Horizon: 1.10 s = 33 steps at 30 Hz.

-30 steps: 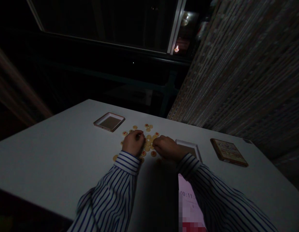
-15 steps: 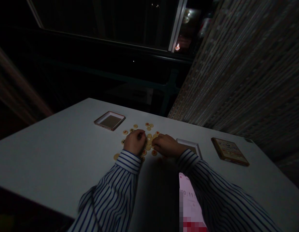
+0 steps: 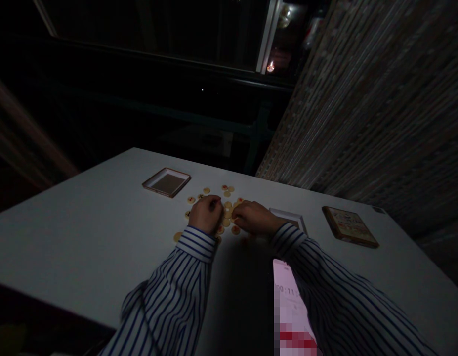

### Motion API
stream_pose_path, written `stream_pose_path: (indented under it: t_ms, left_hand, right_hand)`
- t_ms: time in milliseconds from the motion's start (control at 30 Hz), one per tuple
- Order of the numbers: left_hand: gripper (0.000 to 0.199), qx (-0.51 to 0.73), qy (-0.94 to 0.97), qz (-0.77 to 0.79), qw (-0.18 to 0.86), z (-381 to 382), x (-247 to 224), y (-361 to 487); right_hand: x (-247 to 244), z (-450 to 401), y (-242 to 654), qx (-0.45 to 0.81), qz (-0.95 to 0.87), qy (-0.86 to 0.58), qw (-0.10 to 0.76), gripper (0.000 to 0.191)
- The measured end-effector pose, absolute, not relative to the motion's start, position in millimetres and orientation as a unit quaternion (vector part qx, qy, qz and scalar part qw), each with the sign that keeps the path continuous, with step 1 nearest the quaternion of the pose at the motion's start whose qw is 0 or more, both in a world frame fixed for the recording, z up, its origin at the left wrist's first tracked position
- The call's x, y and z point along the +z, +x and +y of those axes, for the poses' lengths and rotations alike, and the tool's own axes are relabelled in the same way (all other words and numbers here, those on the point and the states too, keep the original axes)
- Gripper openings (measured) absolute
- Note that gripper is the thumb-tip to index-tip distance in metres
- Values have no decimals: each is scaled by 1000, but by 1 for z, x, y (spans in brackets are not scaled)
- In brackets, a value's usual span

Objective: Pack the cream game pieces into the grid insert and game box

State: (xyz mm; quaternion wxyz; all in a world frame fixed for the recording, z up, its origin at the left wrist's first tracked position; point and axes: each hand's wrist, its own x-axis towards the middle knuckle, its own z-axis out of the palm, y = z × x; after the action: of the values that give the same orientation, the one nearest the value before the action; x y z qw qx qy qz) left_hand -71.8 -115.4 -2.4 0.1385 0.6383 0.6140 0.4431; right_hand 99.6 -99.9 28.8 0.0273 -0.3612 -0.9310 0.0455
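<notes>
Several round, pale wooden discs, some with red or dark marks, lie scattered on the white table (image 3: pixel 84 222). My left hand (image 3: pixel 205 214) is curled closed at the left side of the pile; what its fingers hold, if anything, is hidden. Opposite it, my right hand (image 3: pixel 253 217) has its fingers pressed together over the discs on the right, and whatever is under the fingertips cannot be made out. A red-marked disc (image 3: pixel 235 230) lies just below my right fingers. One plain disc (image 3: pixel 178 237) sits by my left cuff.
An open shallow box (image 3: pixel 167 182) stands at the back left. Another tray (image 3: pixel 288 214) is partly behind my right wrist. Further right lies a closed box with a printed top (image 3: pixel 350 226). A lit phone (image 3: pixel 288 277) is near my right forearm. Bead strings hang behind the table.
The whole view has shifted slightly, with the table a little higher in it. Both hands remain over the discs in almost the same pose.
</notes>
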Motion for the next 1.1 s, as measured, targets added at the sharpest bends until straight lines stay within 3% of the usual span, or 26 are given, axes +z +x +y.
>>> stream_pose_path:
  t_ms: [167,533,733,1100]
  left_hand:
    - [22,443,636,616,144,-115,-3,-72]
    - [25,448,721,504,158,-119,0,-64]
    - [27,457,739,471,155,-121,2,-62]
    - [27,447,759,458,120,-124,6,-61]
  right_hand:
    - [34,-101,105,115,-907,-387,119,17]
    - [34,-97,110,399,-763,-421,285,20]
    - [36,-95,111,504,-689,-407,324,21]
    - [40,-103,107,550,-645,-409,338,22]
